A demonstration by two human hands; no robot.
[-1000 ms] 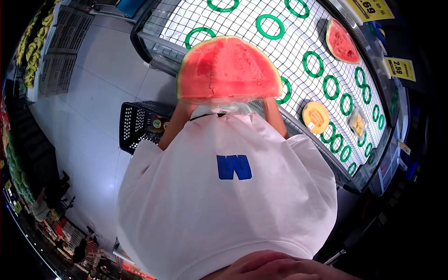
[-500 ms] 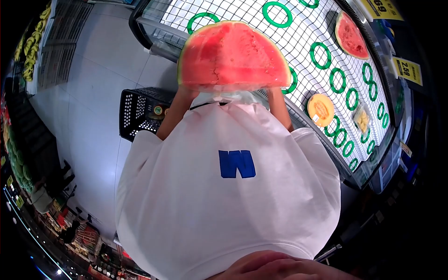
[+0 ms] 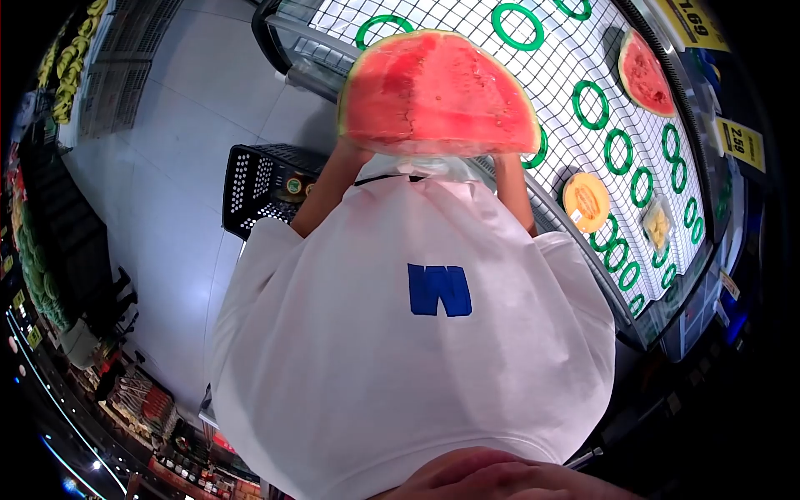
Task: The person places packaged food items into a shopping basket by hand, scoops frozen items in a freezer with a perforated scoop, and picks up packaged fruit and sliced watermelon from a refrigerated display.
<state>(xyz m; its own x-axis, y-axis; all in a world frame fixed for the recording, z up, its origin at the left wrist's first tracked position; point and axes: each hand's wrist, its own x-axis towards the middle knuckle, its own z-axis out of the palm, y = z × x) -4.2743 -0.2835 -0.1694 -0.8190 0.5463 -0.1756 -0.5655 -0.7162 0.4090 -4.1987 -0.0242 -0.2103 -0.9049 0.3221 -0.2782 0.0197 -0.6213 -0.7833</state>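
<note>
A large cut piece of watermelon (image 3: pixel 442 92), red flesh facing me and seemingly under clear film, is held up in front of my chest. My left hand (image 3: pixel 355 153) supports its lower left edge, and my right hand (image 3: pixel 507 158) its lower right edge. Most of the fingers on both hands are hidden behind the fruit. To the right of it is a display case (image 3: pixel 558 50) with a wire grid, white lining and several green rings (image 3: pixel 517 27).
Inside the case lie another watermelon piece (image 3: pixel 646 73), a cut melon (image 3: pixel 586 202) and a wrapped pack of yellow pieces (image 3: pixel 657 223). A black basket (image 3: pixel 250 187) stands left of my left arm. Bananas (image 3: pixel 73 58) sit at the far left. Yellow price tags (image 3: pixel 740 142) line the right.
The view has shifted slightly, so the case, basket and watermelon appear a little farther right. Both hands keep their hold on the watermelon piece.
</note>
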